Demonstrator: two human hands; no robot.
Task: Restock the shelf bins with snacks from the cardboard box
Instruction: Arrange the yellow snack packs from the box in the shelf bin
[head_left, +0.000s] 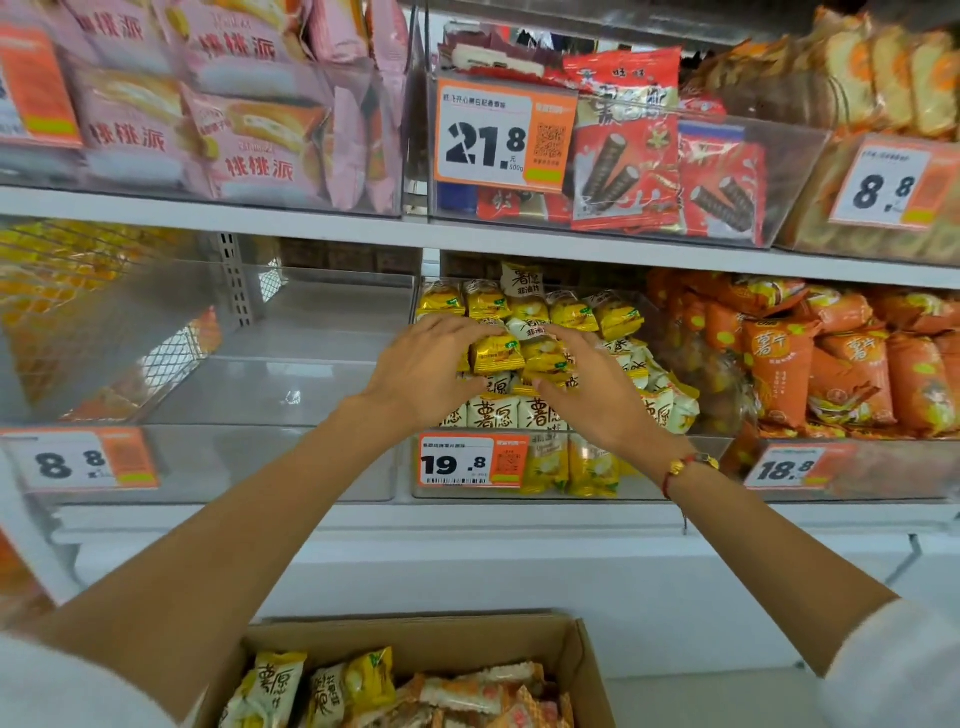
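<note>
Orange price tag reading 21.8 (497, 136), tag reading 19.8 (470, 461), red bracelet (684, 466), white shelf board (208, 210)

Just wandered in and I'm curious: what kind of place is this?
Most likely a snack shop or supermarket aisle: white shelves carry clear plastic bins of wrapped snacks, orange-and-white price tags hang on the bin fronts, and an open brown cardboard box of packets waits below.

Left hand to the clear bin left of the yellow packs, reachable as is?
Probably yes. The left hand grips yellow snack packs together with the right hand, right beside the clear bin. The bin's open top faces it with nothing between, though it must let go of the packs first.
</note>
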